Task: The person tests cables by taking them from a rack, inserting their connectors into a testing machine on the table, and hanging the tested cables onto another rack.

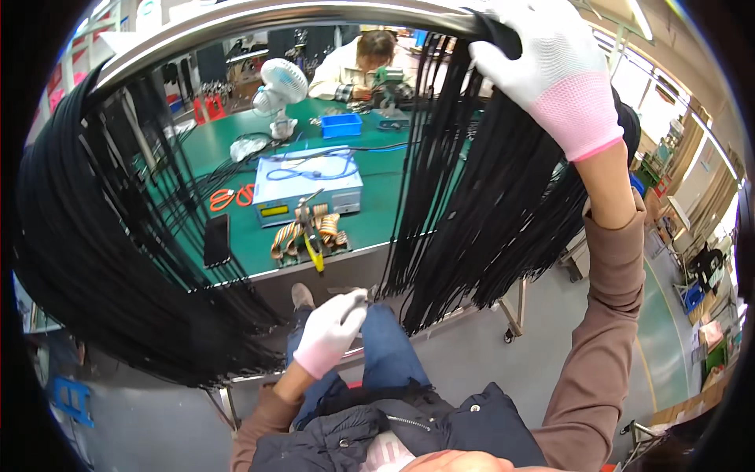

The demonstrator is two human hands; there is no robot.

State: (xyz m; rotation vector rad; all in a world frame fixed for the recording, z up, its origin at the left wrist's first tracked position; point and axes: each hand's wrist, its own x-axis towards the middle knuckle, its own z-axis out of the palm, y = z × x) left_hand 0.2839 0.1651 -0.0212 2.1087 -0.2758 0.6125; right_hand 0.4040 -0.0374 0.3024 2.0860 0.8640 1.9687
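Black cords hang over a metal rail (314, 16) in two groups. The right-hand bundle (487, 212) is draped near the rail's right end; the left-hand bundle (86, 252) is draped near its left end. Both fall on the person's side of the green worktop (377, 200), their lower ends reaching below its near edge.

Right hand (560, 75), gloved: raised to the rail, thumb on the near side and the rest of the hand above, black strands between. It appears to be grasping the top of the right-hand bundle; how firmly, cannot be told. Left hand (334, 329), gloved: low, over the knees, fingers and thumb drawn together. Whether anything thin is pinched there cannot be determined.

Governing relation: from the right hand, the right-hand bundle runs downward and toward the left, its long axis following the hang of the cords. The right hand is at the upper end; the left hand is nearer the lower end — just to the left of the loose tips, fingertips pointing toward them, contact not confirmed. The left-hand bundle's tips lie on the other side of the left hand, somewhat farther from its fingertips.

On the worktop: a yellow-handled tool (314, 252) at the near edge, a dark phone (217, 240) to its left, and a pale blue instrument box (307, 189) behind — all beyond the cords.
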